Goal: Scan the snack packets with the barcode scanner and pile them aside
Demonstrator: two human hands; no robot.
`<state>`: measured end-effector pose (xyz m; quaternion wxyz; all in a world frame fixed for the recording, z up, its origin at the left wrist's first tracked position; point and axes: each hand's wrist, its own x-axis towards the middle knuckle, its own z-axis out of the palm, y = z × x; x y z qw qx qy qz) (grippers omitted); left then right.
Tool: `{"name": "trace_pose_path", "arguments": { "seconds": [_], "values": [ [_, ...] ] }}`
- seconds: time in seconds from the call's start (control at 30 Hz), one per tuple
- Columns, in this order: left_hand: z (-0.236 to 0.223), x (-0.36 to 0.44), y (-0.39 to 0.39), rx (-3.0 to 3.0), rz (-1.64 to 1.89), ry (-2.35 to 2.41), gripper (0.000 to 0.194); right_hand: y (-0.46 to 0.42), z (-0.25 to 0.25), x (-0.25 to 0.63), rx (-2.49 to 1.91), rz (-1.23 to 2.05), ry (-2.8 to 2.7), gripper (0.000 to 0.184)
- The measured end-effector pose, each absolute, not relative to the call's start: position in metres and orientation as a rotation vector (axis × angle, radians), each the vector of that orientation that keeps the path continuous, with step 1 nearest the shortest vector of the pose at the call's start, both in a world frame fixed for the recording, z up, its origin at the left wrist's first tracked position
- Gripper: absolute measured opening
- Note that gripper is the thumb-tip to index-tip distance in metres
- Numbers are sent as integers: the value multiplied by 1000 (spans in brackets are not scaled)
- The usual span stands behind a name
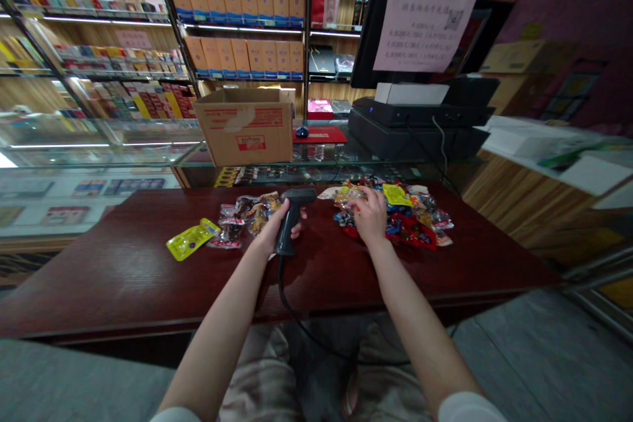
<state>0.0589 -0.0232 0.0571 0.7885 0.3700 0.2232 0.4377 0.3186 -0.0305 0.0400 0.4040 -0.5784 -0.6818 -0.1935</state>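
Note:
My left hand (277,229) is wrapped round the handle of a black barcode scanner (289,221), upright over the dark red table, its cable hanging down past the front edge. My right hand (370,214) is at the near left side of a pile of snack packets (410,231). Its bent fingers close on a clear snack packet (346,195) with golden contents; the fingertips are partly hidden. A yellow packet (395,194) lies on top of that pile. Left of the scanner are several clear packets (230,224) and a separate yellow-green packet (190,241).
Behind the table (123,277), a glass counter carries an open cardboard box (250,132), a mouse (301,132) on a red mat, and a black till (420,125) with a monitor bearing a paper notice (422,30). Stocked shelves (237,26) line the back wall.

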Motion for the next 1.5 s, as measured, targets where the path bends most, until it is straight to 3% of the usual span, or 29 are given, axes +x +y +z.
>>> {"name": "trace_pose_path", "arguments": {
  "seconds": [0.1, 0.23, 0.4, 0.5, 0.57, 0.7, 0.9, 1.4, 1.5],
  "values": [
    [56, 57, -21, 785, 968, 489, 43, -33, 40, 309, -1720, -349, -1795, 16],
    [59, 55, -19, 758, 998, 493, 42, -32, 39, 305, -1962, -212, -1833, 34],
    [62, 56, -21, 740, 1020, 515, 41, -29, 36, 306, -2133, -251, -1743, 26],
    [62, 56, -22, 749, 1022, 510, 41, -29, 35, 306, -2151, -301, -1696, 47],
    [62, 56, -22, 754, 1020, 510, 41, -28, 35, 309, -2138, -313, -1694, 49],
    [61, 56, -21, 739, 1019, 525, 41, -25, 35, 316, -1979, -320, -1688, 27],
    [66, 58, -26, 724, 1003, 473, 43, -27, 34, 312, -1749, -209, -1598, 19],
    [53, 65, -24, 918, 1043, 403, 53, -31, 32, 298, -1458, -179, -1672, 19],
    [53, 61, -23, 936, 1022, 430, 56, -29, 33, 303, -1509, -190, -1605, 26]
  ]
}}
